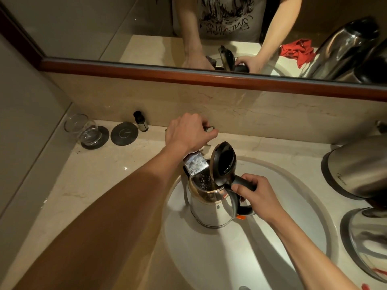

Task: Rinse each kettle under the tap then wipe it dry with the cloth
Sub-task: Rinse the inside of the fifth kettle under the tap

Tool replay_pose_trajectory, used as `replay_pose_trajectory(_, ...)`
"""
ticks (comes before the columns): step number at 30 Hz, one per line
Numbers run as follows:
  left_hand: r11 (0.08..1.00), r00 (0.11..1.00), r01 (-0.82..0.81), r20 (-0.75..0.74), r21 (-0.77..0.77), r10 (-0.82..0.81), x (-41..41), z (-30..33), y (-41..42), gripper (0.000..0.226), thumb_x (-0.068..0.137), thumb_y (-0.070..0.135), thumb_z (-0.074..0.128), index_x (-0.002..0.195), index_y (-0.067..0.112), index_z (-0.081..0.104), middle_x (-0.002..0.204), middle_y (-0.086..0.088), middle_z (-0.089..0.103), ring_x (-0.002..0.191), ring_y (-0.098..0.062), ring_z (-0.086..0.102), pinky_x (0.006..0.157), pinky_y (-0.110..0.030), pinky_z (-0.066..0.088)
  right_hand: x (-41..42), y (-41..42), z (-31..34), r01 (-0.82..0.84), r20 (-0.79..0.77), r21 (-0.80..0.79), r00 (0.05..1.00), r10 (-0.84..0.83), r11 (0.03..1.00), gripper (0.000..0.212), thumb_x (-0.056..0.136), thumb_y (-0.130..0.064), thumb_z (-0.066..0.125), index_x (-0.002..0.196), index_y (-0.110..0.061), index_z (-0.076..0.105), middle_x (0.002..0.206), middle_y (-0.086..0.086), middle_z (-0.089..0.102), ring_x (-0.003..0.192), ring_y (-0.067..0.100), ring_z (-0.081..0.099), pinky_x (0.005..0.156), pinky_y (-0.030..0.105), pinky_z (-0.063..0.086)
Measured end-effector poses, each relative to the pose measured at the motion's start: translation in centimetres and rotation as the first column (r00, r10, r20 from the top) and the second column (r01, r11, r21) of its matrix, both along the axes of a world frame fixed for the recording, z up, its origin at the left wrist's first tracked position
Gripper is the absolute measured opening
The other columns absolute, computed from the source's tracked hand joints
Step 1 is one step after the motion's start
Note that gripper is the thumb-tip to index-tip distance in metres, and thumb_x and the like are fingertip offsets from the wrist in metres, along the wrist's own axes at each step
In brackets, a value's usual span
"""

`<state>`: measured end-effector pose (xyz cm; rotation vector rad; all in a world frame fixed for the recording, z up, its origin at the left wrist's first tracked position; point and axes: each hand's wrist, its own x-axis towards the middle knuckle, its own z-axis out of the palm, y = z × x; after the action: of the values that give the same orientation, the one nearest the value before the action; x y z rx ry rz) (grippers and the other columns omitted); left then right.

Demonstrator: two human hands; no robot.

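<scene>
Head view puts us over the basin [293, 237] with one kettle [209, 208] standing upright in it, near the rim at about 11 o'clock of the bowl, its lid [224, 162] flipped up and open. Our right hand [254, 192] has its grip curled round the black handle [243, 182], holding the kettle steady. Our left hand [189, 132] reaches past the kettle to 12 o'clock and sits on top of the tap handle [209, 128]; the fingers are bent down over it, so we read that grip as closed on the handle. The square spout [195, 165] juts over the kettle's open mouth, and what looks like water glints inside, though we cannot be sure it is running.

We judge this as the rinse step on the first kettle. Next we would need to turn the tap off with the left hand, swirl, then tip the kettle toward the drain, keeping the lid clear of the spout.

Two more kettles wait at 3 o'clock on the tabletop [94, 185]: one upright [360, 166], one nearer us [368, 237]. The red cloth [298, 51] shows only in the mirror [104, 24]
</scene>
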<state>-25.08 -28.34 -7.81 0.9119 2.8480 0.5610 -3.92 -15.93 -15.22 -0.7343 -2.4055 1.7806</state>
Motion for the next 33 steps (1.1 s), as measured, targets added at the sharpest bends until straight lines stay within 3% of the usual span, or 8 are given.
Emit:
replay_pose_trajectory(8,1.000,1.000,-0.011,0.003,-0.015,0.011,0.01,0.08,0.04,0.040,0.084,0.060,0.056,0.073,0.023,0.066,0.061,0.005,0.060,0.064,-0.020,0.059,0.059,-0.029,0.040,-0.03,0.05,0.13,-0.001,-0.005,0.010,1.000,0.001,1.000,0.059,0.064,-0.054,0.068,0.072,0.005,0.061,0.065,0.025,0.061,0.061,0.026,0.058,0.066,0.038,0.045)
replay_pose_trajectory(20,1.000,1.000,-0.013,-0.011,-0.008,0.013,0.04,0.06,-0.03,0.039,0.085,0.062,0.055,0.078,0.026,0.069,0.061,0.007,0.059,0.066,-0.020,0.059,0.060,-0.029,0.037,-0.02,-0.03,0.14,-0.010,-0.015,0.009,1.000,0.011,1.000,0.059,0.065,-0.053,0.069,0.071,0.006,0.060,0.064,0.026,0.058,0.061,0.026,0.056,0.066,0.039,0.043)
replay_pose_trajectory(25,1.000,1.000,-0.020,-0.005,0.000,0.020,0.03,0.02,-0.01,0.041,0.084,0.063,0.056,0.077,0.025,0.070,0.060,0.006,0.058,0.066,-0.021,0.059,0.061,-0.030,0.040,0.00,-0.03,0.14,-0.012,-0.019,0.018,1.000,0.012,1.000,0.058,0.066,-0.053,0.069,0.070,0.004,0.060,0.064,0.024,0.059,0.061,0.038,0.056,0.066,0.040,0.043)
replay_pose_trajectory(29,1.000,1.000,-0.019,-0.005,-0.004,0.019,-0.04,-0.02,-0.03,0.043,0.084,0.064,0.055,0.078,0.024,0.070,0.061,0.005,0.059,0.067,-0.022,0.060,0.062,-0.030,0.042,0.06,-0.31,0.22,-0.016,-0.012,0.010,1.000,0.016,1.000,0.052,0.065,-0.052,0.070,0.065,-0.001,0.058,0.061,0.023,0.056,0.059,0.023,0.053,0.065,0.037,0.040)
replay_pose_trajectory(33,1.000,1.000,-0.016,-0.008,-0.003,0.016,-0.04,-0.03,0.02,0.043,0.084,0.064,0.054,0.075,0.024,0.068,0.060,0.005,0.058,0.066,-0.022,0.060,0.062,-0.030,0.044,0.07,-0.44,0.28,-0.013,-0.003,0.014,1.000,0.013,1.000,0.048,0.064,-0.052,0.069,0.063,-0.005,0.058,0.059,0.019,0.057,0.059,0.022,0.053,0.064,0.037,0.039)
